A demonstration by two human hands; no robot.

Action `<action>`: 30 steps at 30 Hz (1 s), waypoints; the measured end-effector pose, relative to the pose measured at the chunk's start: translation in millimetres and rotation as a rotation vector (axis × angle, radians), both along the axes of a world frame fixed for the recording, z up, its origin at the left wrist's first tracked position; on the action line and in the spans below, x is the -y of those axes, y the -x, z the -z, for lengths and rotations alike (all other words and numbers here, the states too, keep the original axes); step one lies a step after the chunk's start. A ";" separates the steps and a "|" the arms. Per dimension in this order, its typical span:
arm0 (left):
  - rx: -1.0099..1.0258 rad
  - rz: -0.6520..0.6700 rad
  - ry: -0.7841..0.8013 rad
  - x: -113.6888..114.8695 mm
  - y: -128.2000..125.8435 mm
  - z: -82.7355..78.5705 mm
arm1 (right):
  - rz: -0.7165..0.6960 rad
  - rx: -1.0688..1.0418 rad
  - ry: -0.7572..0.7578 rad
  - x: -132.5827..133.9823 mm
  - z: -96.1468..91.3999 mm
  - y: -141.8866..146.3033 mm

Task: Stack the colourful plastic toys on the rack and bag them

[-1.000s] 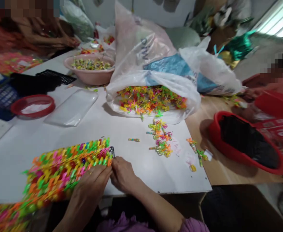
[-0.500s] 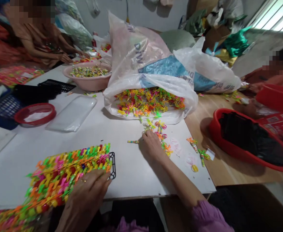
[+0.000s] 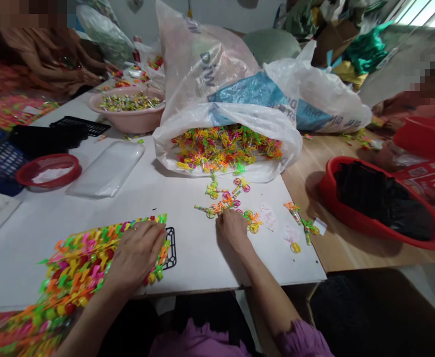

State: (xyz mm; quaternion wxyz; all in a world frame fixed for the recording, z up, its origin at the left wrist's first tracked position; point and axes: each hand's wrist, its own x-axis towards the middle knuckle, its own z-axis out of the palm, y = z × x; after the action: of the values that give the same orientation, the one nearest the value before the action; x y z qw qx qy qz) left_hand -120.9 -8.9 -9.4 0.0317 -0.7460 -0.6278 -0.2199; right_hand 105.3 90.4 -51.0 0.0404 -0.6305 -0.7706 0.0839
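My left hand (image 3: pixel 137 253) lies over packed rows of small colourful plastic toys (image 3: pixel 80 258), its fingers stretched out together and bent at the tips. These rows sit in a black plastic rack (image 3: pixel 171 248), whose bare end shows beyond my fingers. To the right, my right hand (image 3: pixel 235 230) reaches down onto a loose group of small plastic toys (image 3: pixel 225 203) with rings and candy-filled tubes. Its fingers are curled together at an orange piece; the fingertips are hidden, so what they grip is unclear.
A white sack (image 3: pixel 225 168) spills similar toys just beyond my right hand. Clear plastic bags (image 3: pixel 108 168), a red basket (image 3: pixel 50 171) and a pink basin (image 3: pixel 128 121) stand left. A red tub (image 3: pixel 325 198) holds black racks at right. Two people sit across the table.
My left hand has moved up over the toy rows, uncovering their near right end. My right hand has shifted slightly, and the loose toys beyond it show more spread out. The view has tilted slightly.
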 end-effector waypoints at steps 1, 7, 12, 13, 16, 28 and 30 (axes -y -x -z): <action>-0.020 0.019 0.020 -1.7 -0.1 -1.1 | 0.031 -0.019 0.003 -1.0 -2.0 -1.7; -0.046 0.076 0.061 -9.0 3.4 1.3 | 0.096 -0.458 0.028 5.0 -4.5 -4.1; -0.041 0.047 0.026 -5.6 5.5 3.9 | 0.024 -0.869 0.299 21.2 9.3 25.1; -0.045 0.044 0.020 -5.4 5.8 3.8 | 0.005 -0.922 0.344 24.2 9.1 30.5; -0.081 0.068 0.039 -6.5 7.3 2.8 | -0.093 -1.019 0.342 31.4 4.3 44.5; -0.027 0.030 0.213 -11.8 2.7 -7.6 | -0.259 -0.912 0.232 40.0 32.4 101.1; -0.057 -0.006 0.227 -14.8 0.3 -7.9 | -0.324 -0.792 0.191 37.8 32.6 102.9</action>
State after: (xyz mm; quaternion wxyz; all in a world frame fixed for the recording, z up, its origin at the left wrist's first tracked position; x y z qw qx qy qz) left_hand -121.1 5.9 -1.5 -0.0345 -0.7488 -0.6498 -0.1262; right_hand 2.4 52.5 -83.6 0.2605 -0.4217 -0.7733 0.3954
